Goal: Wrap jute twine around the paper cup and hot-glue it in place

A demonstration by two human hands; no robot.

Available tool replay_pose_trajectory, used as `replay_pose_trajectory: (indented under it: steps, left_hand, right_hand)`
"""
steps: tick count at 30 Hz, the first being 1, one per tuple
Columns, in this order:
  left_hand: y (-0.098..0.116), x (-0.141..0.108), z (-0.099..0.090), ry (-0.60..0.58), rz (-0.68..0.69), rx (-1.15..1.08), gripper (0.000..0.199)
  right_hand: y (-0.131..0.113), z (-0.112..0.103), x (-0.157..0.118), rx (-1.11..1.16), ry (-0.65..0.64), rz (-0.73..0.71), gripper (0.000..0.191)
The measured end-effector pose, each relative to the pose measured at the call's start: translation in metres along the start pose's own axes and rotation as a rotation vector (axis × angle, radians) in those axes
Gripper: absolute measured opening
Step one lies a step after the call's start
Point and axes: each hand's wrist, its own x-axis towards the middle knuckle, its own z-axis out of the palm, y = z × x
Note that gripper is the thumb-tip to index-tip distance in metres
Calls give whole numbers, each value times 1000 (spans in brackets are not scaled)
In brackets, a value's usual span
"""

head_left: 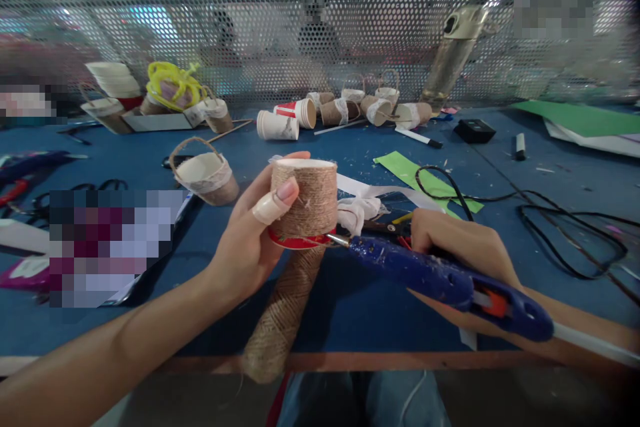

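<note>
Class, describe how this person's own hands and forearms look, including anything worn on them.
The left hand has a smooth, cream-coloured band wrapped around its thumb. The right hand shows no glove, though its fingers are partly hidden. No sleeves show on either forearm.

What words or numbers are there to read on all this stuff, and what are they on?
None that I can read for sure.
Red rim of the twine-wrapped cup: marks too small.
Blue glue gun: no readable words.
Red-and-white paper cup: print too blurred.
White paper cup: grey marks, unclear.
Black box: marks too tiny.
Purple packet: pale patch, too blurred.
</note>
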Motion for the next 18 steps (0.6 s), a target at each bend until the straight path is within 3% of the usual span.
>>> replay_pose_trajectory:
  steps: [4,14,18]
  left_hand:
    - [1,1,0,42,9,-32,43]
    - [4,0,0,46,-11,-62,48]
    - [3,1,1,16,1,-41,38]
  right_hand:
    - [1,-2,2,-5,-1,24,33]
    - [4,0,0,3,7,24,33]
    - [4,-1,-3,31,-13,26,32]
